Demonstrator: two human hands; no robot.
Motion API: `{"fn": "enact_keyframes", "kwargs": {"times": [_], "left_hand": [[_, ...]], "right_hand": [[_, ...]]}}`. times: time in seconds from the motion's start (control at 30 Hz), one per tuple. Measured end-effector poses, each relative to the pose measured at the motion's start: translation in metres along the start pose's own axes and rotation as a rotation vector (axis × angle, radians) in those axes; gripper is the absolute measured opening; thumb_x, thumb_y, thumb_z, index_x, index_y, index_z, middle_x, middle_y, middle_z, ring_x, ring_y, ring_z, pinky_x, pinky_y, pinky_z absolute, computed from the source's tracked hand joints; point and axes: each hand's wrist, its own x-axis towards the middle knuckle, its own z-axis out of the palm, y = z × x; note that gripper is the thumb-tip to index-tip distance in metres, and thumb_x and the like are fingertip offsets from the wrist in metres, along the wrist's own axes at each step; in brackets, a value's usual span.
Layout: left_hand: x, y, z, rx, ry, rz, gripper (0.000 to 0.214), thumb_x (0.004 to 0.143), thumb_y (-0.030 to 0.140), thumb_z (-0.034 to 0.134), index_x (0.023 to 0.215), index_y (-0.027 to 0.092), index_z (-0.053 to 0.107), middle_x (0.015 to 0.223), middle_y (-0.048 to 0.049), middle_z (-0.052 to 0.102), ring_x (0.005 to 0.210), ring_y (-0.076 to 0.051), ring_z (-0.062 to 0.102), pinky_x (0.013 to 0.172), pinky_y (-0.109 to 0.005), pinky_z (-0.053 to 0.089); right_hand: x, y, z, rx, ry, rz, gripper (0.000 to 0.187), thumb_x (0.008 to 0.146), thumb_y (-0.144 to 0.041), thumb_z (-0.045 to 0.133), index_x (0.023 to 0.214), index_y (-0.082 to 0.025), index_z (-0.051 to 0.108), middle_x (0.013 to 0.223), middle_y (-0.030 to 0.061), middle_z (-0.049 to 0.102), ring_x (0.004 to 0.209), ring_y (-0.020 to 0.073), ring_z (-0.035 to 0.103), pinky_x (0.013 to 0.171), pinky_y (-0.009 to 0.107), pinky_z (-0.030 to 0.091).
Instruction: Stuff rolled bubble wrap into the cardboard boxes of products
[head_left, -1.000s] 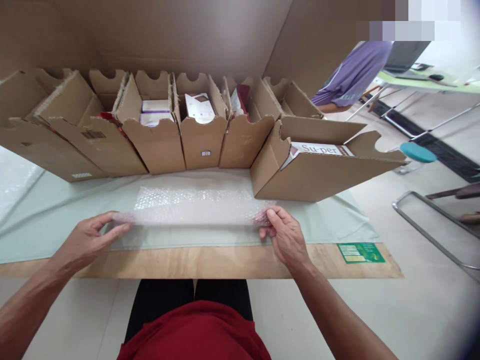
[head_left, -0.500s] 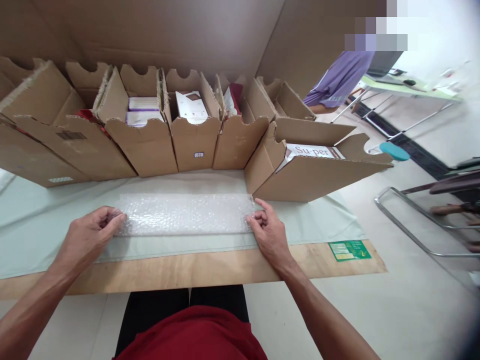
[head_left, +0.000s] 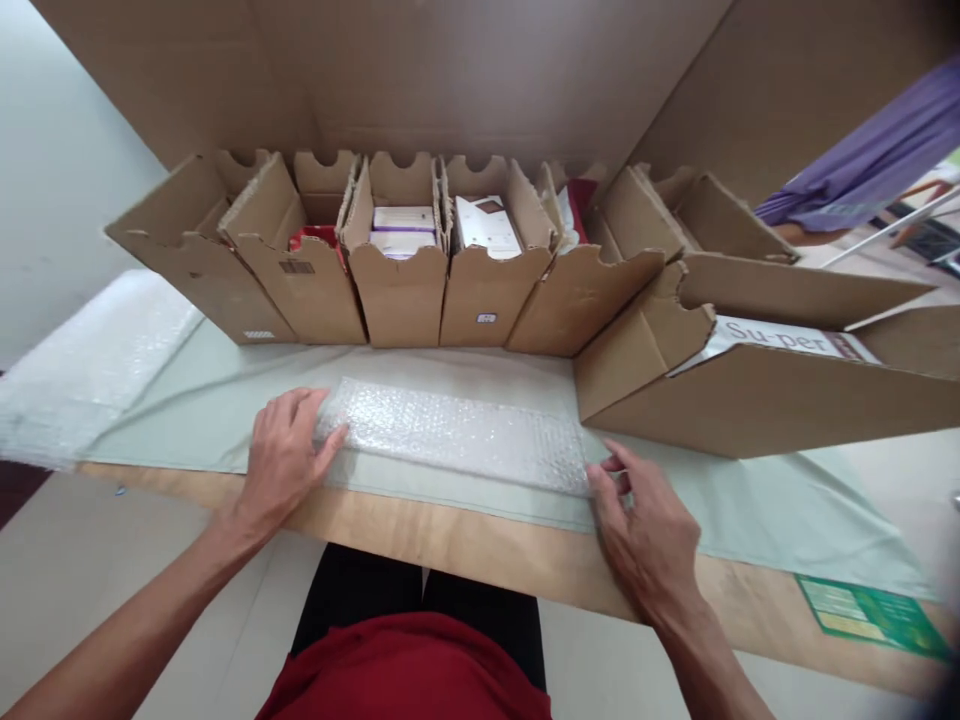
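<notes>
A long, flat, folded strip of bubble wrap (head_left: 457,430) lies on the pale green cloth, slightly slanted, its right end nearer to me. My left hand (head_left: 289,445) holds the left end, with the thumb at the front edge and the fingers at the back. At the right end is my right hand (head_left: 645,515), its thumb and curled fingers closed at the corner of the strip. Some of the right fingertips are hidden behind the hand.
Cardboard file boxes (head_left: 405,300) line the back, several holding packages. One box (head_left: 780,400) stands angled at the right, with a "Su-per" package inside. More bubble wrap (head_left: 105,350) hangs over the table's left end. A green card (head_left: 874,612) lies on the wooden edge. A person's purple garment (head_left: 862,160) shows at upper right.
My view has swung left, bringing the larger bubble wrap at left into sight. The folded strip now slants, and my left hand's thumb and fingers are wider apart.
</notes>
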Motion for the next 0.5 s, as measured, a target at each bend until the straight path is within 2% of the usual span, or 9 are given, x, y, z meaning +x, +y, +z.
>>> {"fn": "enact_keyframes", "kwargs": {"times": [0.07,0.13,0.23,0.3,0.4,0.5], "left_hand": [[-0.003,0.02,-0.005,-0.061,-0.008,0.151,0.046,0.101,0.036,0.053,0.145,0.023,0.049,0.14,-0.018,0.059,0.133,-0.036,0.056,0.106,-0.053,0.048],[-0.004,0.042,-0.005,-0.126,-0.089,0.315,0.05,0.101,0.035,0.053,0.15,0.023,0.045,0.156,-0.019,0.048,0.149,-0.036,0.04,0.117,-0.055,0.039],[-0.006,0.06,0.008,-0.121,-0.273,0.443,0.053,0.103,0.042,0.049,0.152,0.02,0.046,0.164,-0.0196,0.039,0.156,-0.037,0.028,0.124,-0.063,0.023],[-0.01,0.056,0.018,-0.088,-0.378,0.45,0.057,0.104,0.047,0.045,0.154,0.02,0.045,0.165,-0.0183,0.04,0.156,-0.038,0.029,0.123,-0.067,0.02],[-0.019,0.036,0.028,-0.073,-0.42,0.449,0.061,0.104,0.051,0.042,0.158,0.022,0.042,0.168,-0.0158,0.035,0.158,-0.038,0.025,0.123,-0.066,0.02],[-0.027,0.02,0.03,-0.102,-0.388,0.451,0.059,0.105,0.048,0.041,0.158,0.024,0.042,0.17,-0.014,0.032,0.159,-0.036,0.021,0.125,-0.063,0.018]], "right_hand": [[0.001,-0.016,-0.005,0.001,0.052,-0.101,0.027,0.105,-0.034,0.05,0.122,-0.021,0.067,0.095,0.0091,0.073,0.081,0.025,0.067,0.076,0.039,0.052],[0.005,-0.041,-0.002,0.043,0.022,-0.218,0.026,0.105,-0.027,0.05,0.124,-0.021,0.066,0.108,0.0118,0.074,0.098,0.0286,0.069,0.087,0.044,0.053],[0.011,-0.077,0.017,0.092,-0.226,-0.398,0.034,0.104,-0.029,0.05,0.136,-0.021,0.061,0.141,0.0156,0.065,0.127,0.032,0.061,0.101,0.049,0.052],[0.012,-0.086,0.028,0.074,-0.41,-0.48,0.042,0.104,-0.034,0.052,0.143,-0.02,0.057,0.154,0.016,0.055,0.14,0.032,0.052,0.108,0.05,0.05],[0.005,-0.069,0.028,0.013,-0.523,-0.474,0.049,0.105,-0.035,0.051,0.15,-0.017,0.051,0.16,0.0157,0.048,0.15,0.0302,0.042,0.118,0.053,0.042],[-0.007,-0.033,0.009,-0.025,-0.505,-0.406,0.049,0.105,-0.032,0.047,0.152,-0.017,0.049,0.16,0.0155,0.047,0.151,0.0296,0.041,0.12,0.055,0.04]]}}
